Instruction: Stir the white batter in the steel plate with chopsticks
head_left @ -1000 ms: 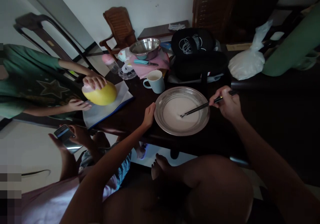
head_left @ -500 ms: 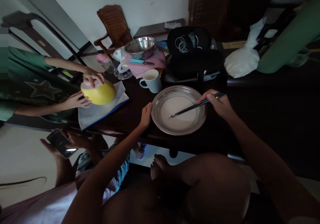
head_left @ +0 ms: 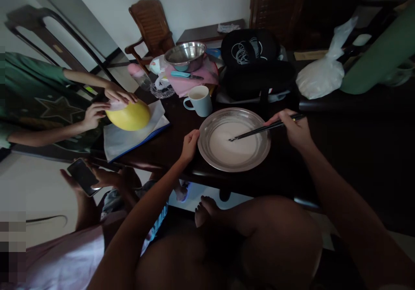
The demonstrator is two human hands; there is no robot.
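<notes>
A wide metal bowl (head_left: 207, 158) with a whitish liquid (head_left: 223, 147) in it stands on the dark table in front of me. My left hand (head_left: 189, 145) grips its left rim, fingers closed. Dark chopsticks (head_left: 259, 130) are held in my right hand (head_left: 295, 128), which is over the table just past the bowl's right rim. Their tips reach the liquid near the middle of the bowl. A pale blue mug (head_left: 201, 102) stands just behind the bowl.
At left, a person in green holds a yellow pomelo-like fruit (head_left: 131, 118) over white sheets; another person holds a phone (head_left: 82, 177). Behind stand a steel basin (head_left: 184, 58), a blue-handled knife (head_left: 181, 74) and an open black case (head_left: 256, 78). A tied white bag (head_left: 320, 78) lies right.
The chopstick tips have moved right and up within the liquid, with my right hand shifting right. My left hand keeps its hold on the rim. The view has shifted slightly.
</notes>
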